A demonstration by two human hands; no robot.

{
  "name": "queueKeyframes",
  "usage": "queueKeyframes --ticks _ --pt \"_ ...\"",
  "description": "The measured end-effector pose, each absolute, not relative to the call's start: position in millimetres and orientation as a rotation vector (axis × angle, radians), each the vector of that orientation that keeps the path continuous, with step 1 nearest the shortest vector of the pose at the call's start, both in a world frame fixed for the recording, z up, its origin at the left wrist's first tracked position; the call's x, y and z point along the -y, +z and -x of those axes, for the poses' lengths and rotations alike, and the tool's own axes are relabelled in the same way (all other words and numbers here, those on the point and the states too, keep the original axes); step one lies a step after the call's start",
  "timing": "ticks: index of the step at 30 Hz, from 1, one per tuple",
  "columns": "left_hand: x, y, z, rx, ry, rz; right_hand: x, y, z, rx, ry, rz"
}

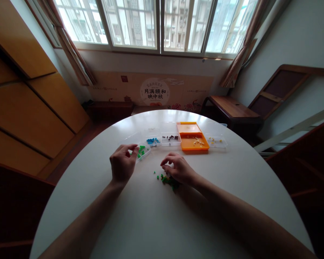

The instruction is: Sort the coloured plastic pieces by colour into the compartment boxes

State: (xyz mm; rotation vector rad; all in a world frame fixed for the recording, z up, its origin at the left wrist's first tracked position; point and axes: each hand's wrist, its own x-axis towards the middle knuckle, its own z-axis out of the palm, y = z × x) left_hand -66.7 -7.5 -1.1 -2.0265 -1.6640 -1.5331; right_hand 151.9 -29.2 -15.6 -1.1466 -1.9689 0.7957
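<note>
My left hand is at the near left side of a clear plastic box with green building blocks in it. Its thumb and fingers are closed together over the box edge; anything between them is too small to make out. My right hand hovers over a loose pile of mostly green blocks on the white table, with a few yellowish bits among them. The thumb and index finger curl into a pinch, and what they hold, if anything, is hidden. Part of the pile lies under this hand.
Behind the hands stand a clear box with blue blocks, one with dark brown blocks, an orange box with cream pieces, and a clear box with yellow pieces. The round white table has a curved edge.
</note>
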Motion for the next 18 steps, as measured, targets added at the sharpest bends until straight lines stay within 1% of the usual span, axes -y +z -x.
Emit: queueKeyframes --ticks 3,18 --pt "6.6 -0.1 67.0 1.716 -1.577 1.995 30.0 -14.4 -152.9 2.008 0.76 1.142" --pt "15.1 0.5 59.3 1.616 -1.512 2.152 28.2 -9.4 -153.7 2.292 0.744 1.012"
